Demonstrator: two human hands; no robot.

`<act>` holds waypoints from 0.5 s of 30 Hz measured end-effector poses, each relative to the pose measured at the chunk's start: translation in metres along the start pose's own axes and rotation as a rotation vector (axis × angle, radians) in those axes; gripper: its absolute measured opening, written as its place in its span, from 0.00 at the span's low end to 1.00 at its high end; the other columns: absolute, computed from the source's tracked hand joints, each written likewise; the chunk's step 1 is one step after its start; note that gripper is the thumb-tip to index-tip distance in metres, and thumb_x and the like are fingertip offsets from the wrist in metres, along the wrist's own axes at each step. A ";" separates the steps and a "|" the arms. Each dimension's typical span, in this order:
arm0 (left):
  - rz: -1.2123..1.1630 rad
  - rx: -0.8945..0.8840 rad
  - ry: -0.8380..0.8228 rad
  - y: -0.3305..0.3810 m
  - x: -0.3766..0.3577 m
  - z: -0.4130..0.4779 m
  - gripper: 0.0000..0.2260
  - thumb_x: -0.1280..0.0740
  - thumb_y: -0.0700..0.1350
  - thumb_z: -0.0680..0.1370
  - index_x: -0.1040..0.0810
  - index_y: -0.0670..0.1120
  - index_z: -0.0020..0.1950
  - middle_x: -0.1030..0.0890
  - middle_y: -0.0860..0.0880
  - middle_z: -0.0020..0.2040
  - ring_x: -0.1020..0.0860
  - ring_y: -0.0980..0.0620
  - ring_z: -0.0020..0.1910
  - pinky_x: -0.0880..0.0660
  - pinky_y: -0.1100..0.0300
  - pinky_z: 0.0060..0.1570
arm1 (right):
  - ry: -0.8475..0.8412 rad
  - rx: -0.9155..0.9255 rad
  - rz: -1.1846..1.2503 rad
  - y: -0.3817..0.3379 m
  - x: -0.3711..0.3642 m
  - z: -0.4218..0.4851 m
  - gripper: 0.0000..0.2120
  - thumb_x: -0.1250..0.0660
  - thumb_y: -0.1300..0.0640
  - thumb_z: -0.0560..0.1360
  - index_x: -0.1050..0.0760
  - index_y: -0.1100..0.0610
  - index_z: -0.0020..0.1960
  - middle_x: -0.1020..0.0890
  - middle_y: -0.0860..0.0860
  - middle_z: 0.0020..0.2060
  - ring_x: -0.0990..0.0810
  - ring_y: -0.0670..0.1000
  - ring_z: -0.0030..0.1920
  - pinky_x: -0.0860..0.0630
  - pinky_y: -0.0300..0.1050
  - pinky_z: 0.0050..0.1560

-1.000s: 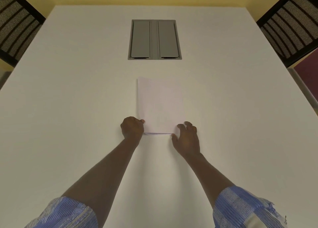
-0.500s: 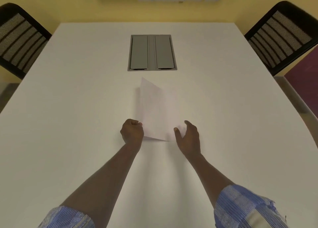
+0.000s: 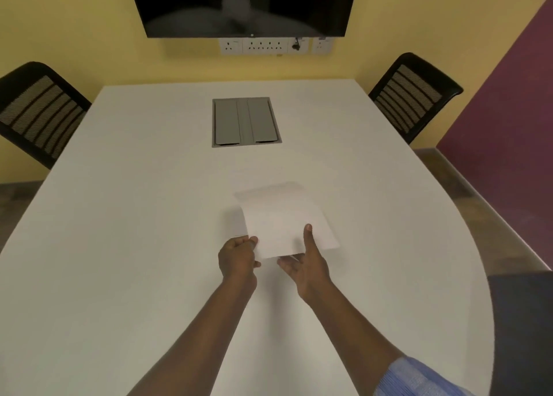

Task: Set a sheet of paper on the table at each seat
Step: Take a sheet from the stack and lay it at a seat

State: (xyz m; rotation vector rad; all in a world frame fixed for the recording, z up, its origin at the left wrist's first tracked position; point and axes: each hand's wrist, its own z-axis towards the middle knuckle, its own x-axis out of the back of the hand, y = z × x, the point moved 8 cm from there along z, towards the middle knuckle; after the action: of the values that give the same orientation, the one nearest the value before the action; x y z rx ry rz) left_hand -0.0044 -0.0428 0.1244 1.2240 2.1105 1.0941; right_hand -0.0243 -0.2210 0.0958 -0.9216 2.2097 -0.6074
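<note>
A white sheet of paper (image 3: 281, 219) is held just above the white table (image 3: 134, 216), tilted with its far edge raised. My left hand (image 3: 238, 259) pinches the sheet's near left corner. My right hand (image 3: 308, 264) grips its near edge, thumb on top and fingers underneath. A paler strip left of the sheet, beside my left thumb, looks like the edge of a second sheet; I cannot tell for sure.
A grey cable hatch (image 3: 245, 121) is set into the table's middle. Black mesh chairs stand at the far left (image 3: 39, 111) and far right (image 3: 413, 96), and a dark seat (image 3: 520, 321) at the near right. A dark screen (image 3: 242, 3) and wall sockets (image 3: 269, 46) are on the far wall.
The paper has come up off the table and shifted right. My right thumb now lies on top of it. The view has lifted, showing the wall and screen.
</note>
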 end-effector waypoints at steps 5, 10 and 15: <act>-0.040 0.131 -0.144 -0.057 0.005 -0.047 0.08 0.26 0.40 0.76 0.21 0.39 0.52 0.19 0.42 0.45 0.23 0.45 0.36 0.24 0.56 0.31 | 0.132 0.253 -0.199 -0.028 0.043 -0.050 0.07 0.31 0.59 0.80 0.21 0.56 0.57 0.15 0.56 0.54 0.15 0.56 0.51 0.16 0.50 0.46; 0.148 0.114 -0.247 -0.093 0.002 -0.078 0.23 0.24 0.53 0.73 0.25 0.43 0.62 0.19 0.45 0.48 0.20 0.45 0.44 0.21 0.53 0.42 | 0.288 0.498 -0.802 -0.075 0.092 -0.104 0.25 0.30 0.41 0.73 0.21 0.65 0.49 0.15 0.62 0.46 0.16 0.62 0.48 0.19 0.58 0.44; 0.274 -0.040 -0.374 -0.088 -0.025 -0.124 0.25 0.26 0.61 0.72 0.27 0.51 0.63 0.21 0.44 0.60 0.22 0.43 0.59 0.24 0.50 0.57 | 0.197 0.679 -1.239 -0.122 0.124 -0.179 0.12 0.33 0.49 0.80 0.17 0.57 0.50 0.15 0.46 0.41 0.19 0.42 0.39 0.27 0.29 0.37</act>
State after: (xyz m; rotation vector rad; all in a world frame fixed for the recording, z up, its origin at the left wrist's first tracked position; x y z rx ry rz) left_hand -0.1240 -0.1394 0.1239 1.5926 1.6687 0.9223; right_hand -0.1659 -0.3639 0.2443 -1.7889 1.1375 -1.8887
